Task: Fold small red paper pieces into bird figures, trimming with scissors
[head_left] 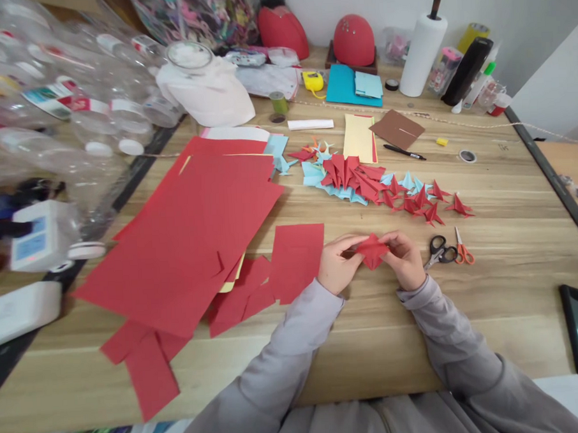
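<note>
Pinched from both sides, between thumb and fingers of left hand (338, 263) and right hand (404, 260): small folded red paper (371, 251), in front of the body. Matte, roughly diamond-shaped, creased. Near right hand, black-handled scissors (441, 254) beside orange-handled scissors (460, 248). Near left hand, flat rectangular red sheet (298, 261). Farther left, large overlapping red sheets (188, 227), straight-edged. Beyond, sharp-pointed folded pieces (347, 174), red and pale blue, heaped. Underneath, wood-grained tabletop (380, 340).

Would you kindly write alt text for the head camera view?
A person's left hand and right hand hold a small folded red paper over a wooden table. Large red sheets lie to the left, folded red and blue paper shapes beyond, and black-handled scissors and orange-handled scissors to the right.
</note>
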`<state>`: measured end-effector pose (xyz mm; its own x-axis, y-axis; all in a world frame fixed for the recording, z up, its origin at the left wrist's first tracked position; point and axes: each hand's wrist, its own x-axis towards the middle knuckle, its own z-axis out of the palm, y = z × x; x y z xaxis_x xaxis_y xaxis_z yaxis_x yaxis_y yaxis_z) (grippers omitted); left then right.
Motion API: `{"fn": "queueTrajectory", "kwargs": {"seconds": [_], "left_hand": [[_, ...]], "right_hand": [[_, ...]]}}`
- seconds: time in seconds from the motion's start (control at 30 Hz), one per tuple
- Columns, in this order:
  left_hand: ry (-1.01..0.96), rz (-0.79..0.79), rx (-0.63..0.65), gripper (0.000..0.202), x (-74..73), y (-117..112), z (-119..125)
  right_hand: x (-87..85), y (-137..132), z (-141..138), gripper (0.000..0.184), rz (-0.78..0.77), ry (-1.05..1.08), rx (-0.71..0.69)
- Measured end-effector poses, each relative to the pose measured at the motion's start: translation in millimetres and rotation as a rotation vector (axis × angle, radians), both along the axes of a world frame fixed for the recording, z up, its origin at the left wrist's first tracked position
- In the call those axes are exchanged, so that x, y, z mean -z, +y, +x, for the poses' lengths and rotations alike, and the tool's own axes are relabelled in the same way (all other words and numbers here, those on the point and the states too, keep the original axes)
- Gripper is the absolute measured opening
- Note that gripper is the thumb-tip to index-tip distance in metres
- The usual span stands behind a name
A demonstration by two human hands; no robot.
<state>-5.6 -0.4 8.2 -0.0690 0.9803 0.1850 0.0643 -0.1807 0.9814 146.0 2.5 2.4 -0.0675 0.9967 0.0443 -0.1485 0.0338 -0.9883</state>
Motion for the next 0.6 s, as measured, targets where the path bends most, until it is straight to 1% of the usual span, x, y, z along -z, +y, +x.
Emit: {"fn": "queueTrajectory", "kwargs": {"seconds": [0.2, 0.3, 0.37, 0.43, 0.5, 0.6], "left_hand": [[0.004, -0.011, -0.031, 0.017, 0.2, -0.2, -0.3], [-0.024, -0.037, -0.021, 0.03, 0.6, -1.1, 0.3], [-0.033, -0.029, 0.033, 0.038, 0.2, -1.8, 0.4], [-0.005, 0.01, 0.071, 0.036, -0.7, -2.4, 0.3], [0.019, 0.029, 0.054, 0.031, -1.6, -2.6, 0.3], [0.002, -0.004, 0.011, 0.029, -2.2, -2.3, 0.1]], "right_hand": [[2.1, -1.2, 0.5, 0.017, 0.017, -0.145, 0.05], [3.7, -0.5, 0.6, 0.017, 0.044, -0.147, 0.066], [4.8, 0.3, 1.1, 0.015, 0.061, -0.13, 0.071], [5.2, 0.8, 1.6, 0.015, 0.068, -0.122, 0.071], [4.9, 0.8, 1.7, 0.018, 0.064, -0.119, 0.064], [2.8, -0.3, 0.7, 0.026, 0.039, -0.086, 0.024]]}}
